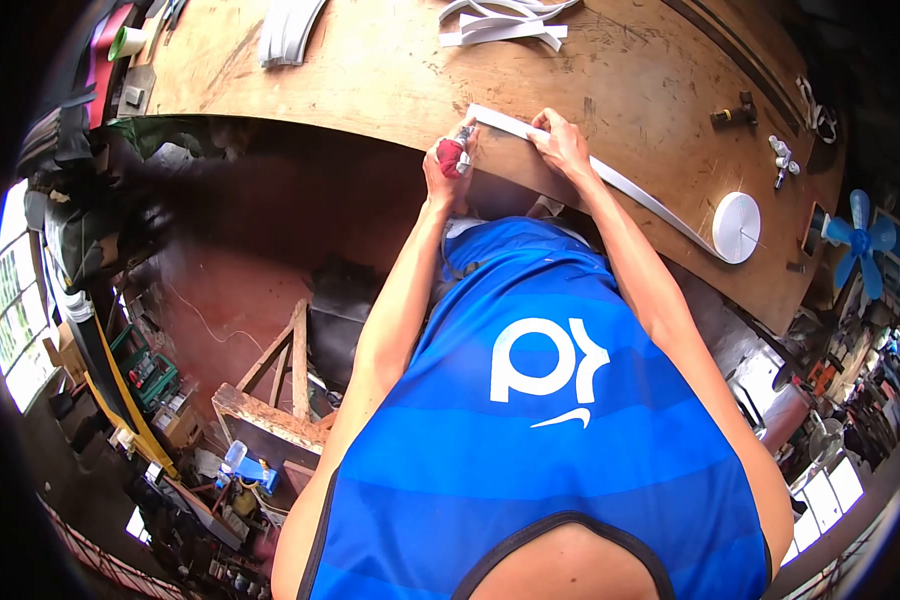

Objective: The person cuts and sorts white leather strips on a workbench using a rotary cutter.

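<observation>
A long white strip (642, 196) runs from a white roll (736, 228) on the wooden table (370, 75) to the table's front edge. My right hand (562, 145) is closed on the strip, with thumb and fingers pinching it a short way from its free end. My left hand (448, 180) is at that end, wrapped round a small tool with a red body and silvery metal part (454, 157). The kind of tool is not clear, and whether the left fingers also touch the strip is hidden.
Cut white strips lie in a stack (290, 30) and a loose pile (505, 22) at the back. On the right are a black-and-yellow tool (734, 112), a white fitting (783, 160) and a blue fan (860, 243). A wooden frame (270, 415) stands below left.
</observation>
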### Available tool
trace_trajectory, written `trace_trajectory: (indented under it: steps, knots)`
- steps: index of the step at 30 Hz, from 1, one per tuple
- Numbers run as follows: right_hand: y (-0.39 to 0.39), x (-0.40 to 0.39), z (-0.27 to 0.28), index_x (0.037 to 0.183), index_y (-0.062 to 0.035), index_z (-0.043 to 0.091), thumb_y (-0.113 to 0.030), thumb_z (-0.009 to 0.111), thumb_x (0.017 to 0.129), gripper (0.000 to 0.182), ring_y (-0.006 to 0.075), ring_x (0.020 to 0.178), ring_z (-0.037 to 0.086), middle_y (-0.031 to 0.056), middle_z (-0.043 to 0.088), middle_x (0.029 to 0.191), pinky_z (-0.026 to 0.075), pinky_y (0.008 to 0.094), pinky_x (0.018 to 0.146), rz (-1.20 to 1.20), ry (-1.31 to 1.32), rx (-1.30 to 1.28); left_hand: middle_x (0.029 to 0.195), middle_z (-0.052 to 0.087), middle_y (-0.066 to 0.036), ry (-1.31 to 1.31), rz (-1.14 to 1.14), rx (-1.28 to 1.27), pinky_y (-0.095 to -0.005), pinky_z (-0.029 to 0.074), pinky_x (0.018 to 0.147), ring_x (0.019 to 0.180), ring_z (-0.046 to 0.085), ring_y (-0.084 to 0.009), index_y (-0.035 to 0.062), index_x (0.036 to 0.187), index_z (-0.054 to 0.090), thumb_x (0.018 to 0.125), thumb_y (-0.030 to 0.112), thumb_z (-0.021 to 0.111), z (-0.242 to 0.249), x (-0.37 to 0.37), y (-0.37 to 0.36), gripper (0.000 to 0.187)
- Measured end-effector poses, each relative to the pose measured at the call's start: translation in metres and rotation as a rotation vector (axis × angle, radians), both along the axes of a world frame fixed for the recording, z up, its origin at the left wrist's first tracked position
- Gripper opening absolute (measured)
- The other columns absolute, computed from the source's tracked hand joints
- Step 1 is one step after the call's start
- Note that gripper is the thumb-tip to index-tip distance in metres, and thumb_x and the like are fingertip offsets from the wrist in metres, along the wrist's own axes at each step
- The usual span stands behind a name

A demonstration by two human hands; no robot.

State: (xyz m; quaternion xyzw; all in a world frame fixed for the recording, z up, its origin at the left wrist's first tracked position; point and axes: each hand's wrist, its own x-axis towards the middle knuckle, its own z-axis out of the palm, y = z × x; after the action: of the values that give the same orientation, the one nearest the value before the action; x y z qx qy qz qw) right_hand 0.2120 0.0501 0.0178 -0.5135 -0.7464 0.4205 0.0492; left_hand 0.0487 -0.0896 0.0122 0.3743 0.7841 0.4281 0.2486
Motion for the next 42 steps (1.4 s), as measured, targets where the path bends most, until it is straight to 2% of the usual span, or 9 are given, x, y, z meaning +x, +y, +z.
trace_trajectory:
  steps: [2, 5, 7, 8, 10, 27, 38, 40, 42]
  knots:
    - [0.001, -0.001, 0.005, 0.095, -0.0100, 0.061, -0.030, 0.064, 0.082, 0.024, 0.0245, 0.073, 0.064, 0.0105, 0.066, 0.075, 0.047, 0.0374, 0.068, -0.006, -0.063, -0.070, 0.083, 0.067, -0.021, 0.016, -0.003, -0.025, -0.0399, 0.051, 0.064, 0.075, 0.067, -0.0346, 0.0158, 0.113, 0.069, 0.091, 0.035, 0.062, 0.000, 0.000, 0.000, 0.030]
    - [0.002, 0.000, -0.001, 0.095, -0.0098, 0.061, -0.030, 0.064, 0.082, 0.025, 0.0246, 0.073, 0.064, 0.0104, 0.066, 0.075, 0.047, 0.0373, 0.068, 0.015, -0.071, -0.028, 0.083, 0.066, -0.021, -0.035, 0.005, 0.040, -0.0399, 0.050, 0.064, 0.076, 0.067, -0.0349, 0.0160, 0.114, 0.069, 0.091, 0.035, 0.062, -0.007, 0.001, 0.000, 0.030]
    - [0.001, 0.000, -0.002, 0.095, -0.0108, 0.061, -0.030, 0.064, 0.082, 0.023, 0.0260, 0.070, 0.065, 0.0112, 0.066, 0.072, 0.048, 0.0387, 0.066, 0.014, -0.054, -0.010, 0.064, 0.060, -0.006, 0.014, -0.024, 0.132, -0.0259, 0.042, 0.054, 0.060, 0.046, -0.0039, 0.0045, 0.116, 0.066, 0.093, 0.022, 0.062, -0.007, 0.000, 0.000, 0.029]
    - [0.001, 0.000, -0.002, 0.094, -0.0119, 0.061, -0.029, 0.064, 0.082, 0.022, 0.0274, 0.067, 0.066, 0.0120, 0.065, 0.068, 0.049, 0.0401, 0.063, 0.012, -0.037, 0.008, 0.064, 0.060, -0.006, 0.013, -0.023, 0.132, -0.0259, 0.042, 0.054, 0.060, 0.046, -0.0039, 0.0045, 0.116, 0.066, 0.093, 0.022, 0.062, -0.007, 0.001, 0.000, 0.029]
    - [0.001, 0.000, -0.002, 0.095, -0.0118, 0.061, -0.030, 0.064, 0.082, 0.022, 0.0273, 0.067, 0.066, 0.0120, 0.065, 0.068, 0.049, 0.0400, 0.063, 0.013, -0.036, 0.005, 0.086, 0.067, -0.022, -0.018, -0.001, 0.034, -0.0395, 0.051, 0.064, 0.078, 0.067, -0.0350, 0.0163, 0.113, 0.069, 0.091, 0.035, 0.062, -0.002, 0.001, -0.001, 0.030]
    - [0.002, 0.001, 0.002, 0.095, -0.0086, 0.061, -0.028, 0.065, 0.083, 0.023, 0.0234, 0.069, 0.063, 0.0100, 0.066, 0.072, 0.047, 0.0368, 0.065, 0.019, -0.063, -0.038, 0.087, 0.068, -0.020, -0.047, 0.018, 0.015, -0.0379, 0.051, 0.067, 0.081, 0.068, -0.0332, 0.0165, 0.111, 0.070, 0.090, 0.036, 0.064, 0.004, 0.003, -0.001, 0.029]
    - [0.003, 0.003, 0.004, 0.096, -0.0100, 0.062, -0.031, 0.063, 0.083, 0.025, 0.0296, 0.074, 0.066, 0.0136, 0.068, 0.076, 0.049, 0.0407, 0.068, 0.036, -0.038, -0.030, 0.088, 0.067, -0.020, -0.045, 0.007, 0.046, -0.0391, 0.052, 0.065, 0.079, 0.067, -0.0361, 0.0157, 0.112, 0.069, 0.091, 0.034, 0.062, -0.001, 0.002, -0.001, 0.029]
    - [0.005, 0.007, 0.016, 0.096, -0.0094, 0.062, -0.033, 0.063, 0.083, 0.027, 0.0296, 0.076, 0.067, 0.0138, 0.068, 0.078, 0.049, 0.0408, 0.069, 0.052, -0.079, -0.052, 0.055, 0.051, -0.012, 0.024, -0.003, 0.070, -0.0324, 0.042, 0.049, 0.048, 0.050, -0.0129, 0.0133, 0.116, 0.067, 0.094, 0.033, 0.058, 0.003, 0.004, 0.000, 0.031]
    - [0.007, 0.015, 0.021, 0.097, -0.0088, 0.063, -0.035, 0.064, 0.083, 0.030, 0.0296, 0.078, 0.067, 0.0139, 0.069, 0.080, 0.050, 0.0409, 0.071, 0.069, -0.122, -0.072, 0.056, 0.052, -0.014, 0.025, 0.006, 0.078, -0.0337, 0.042, 0.050, 0.048, 0.052, -0.0155, 0.0139, 0.116, 0.067, 0.094, 0.035, 0.058, 0.003, 0.005, 0.000, 0.032]
